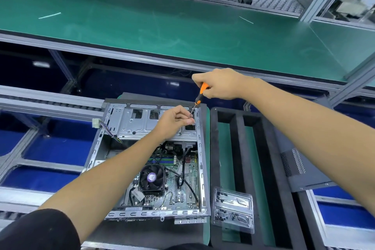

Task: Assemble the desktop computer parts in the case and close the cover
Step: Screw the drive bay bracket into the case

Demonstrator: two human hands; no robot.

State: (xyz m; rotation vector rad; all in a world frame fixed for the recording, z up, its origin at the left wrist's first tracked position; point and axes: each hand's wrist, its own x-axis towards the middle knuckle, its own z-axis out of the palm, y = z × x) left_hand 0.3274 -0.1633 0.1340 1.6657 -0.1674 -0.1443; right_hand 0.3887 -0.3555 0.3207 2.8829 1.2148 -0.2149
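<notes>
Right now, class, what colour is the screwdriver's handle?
Orange with black, on the screwdriver that the right hand holds; head view shows it best.

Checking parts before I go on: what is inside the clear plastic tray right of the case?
The clear plastic tray holds small dark screws in two compartments, clustered at their left ends. Exact count and type are too small to tell.
</notes>
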